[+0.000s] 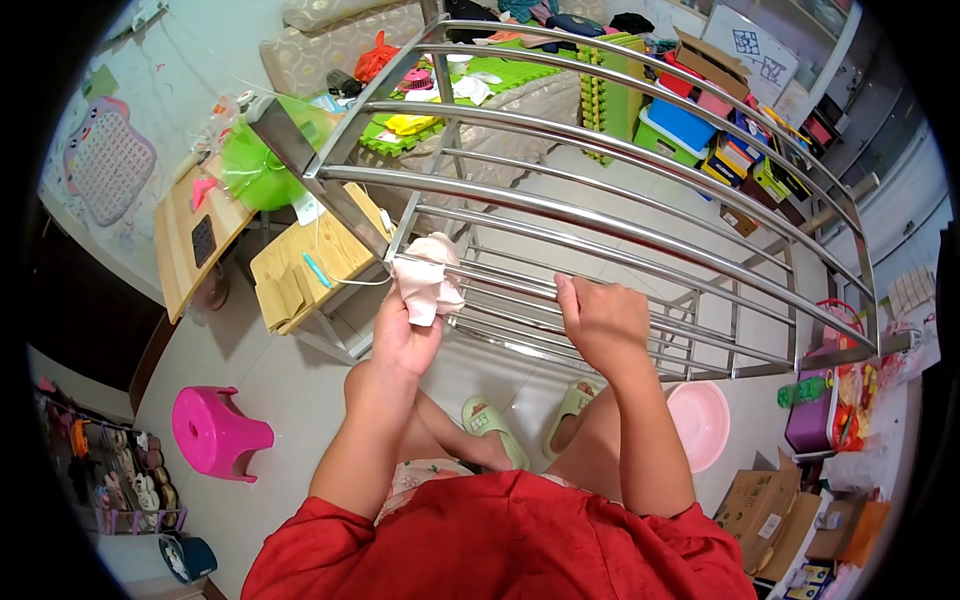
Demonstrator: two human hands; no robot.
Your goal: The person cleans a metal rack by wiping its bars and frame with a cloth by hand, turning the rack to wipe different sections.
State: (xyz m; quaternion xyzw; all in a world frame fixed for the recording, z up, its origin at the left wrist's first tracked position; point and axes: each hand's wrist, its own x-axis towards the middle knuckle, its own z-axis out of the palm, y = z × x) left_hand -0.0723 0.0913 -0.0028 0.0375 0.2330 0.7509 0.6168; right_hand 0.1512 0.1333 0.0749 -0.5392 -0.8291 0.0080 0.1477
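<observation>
A pale pink cloth (430,278) is bunched in my left hand (405,338), pressed against a lower bar near the left end of a shiny metal rack (288,142). My left fingers are closed, partly hidden by the cloth. Further right, my right hand (612,322) is wrapped round a lower bar of the same rack, thumb on top. The rack's long curved bars stretch across in front of me, with more bars lower down near the floor.
A wooden stool (300,245) and a small folding table (185,235) stand to the left. On the floor are a pink plastic stool (215,430), a pink basin (697,425) and cardboard boxes (755,510). A cluttered sofa (540,105) lies behind the rack.
</observation>
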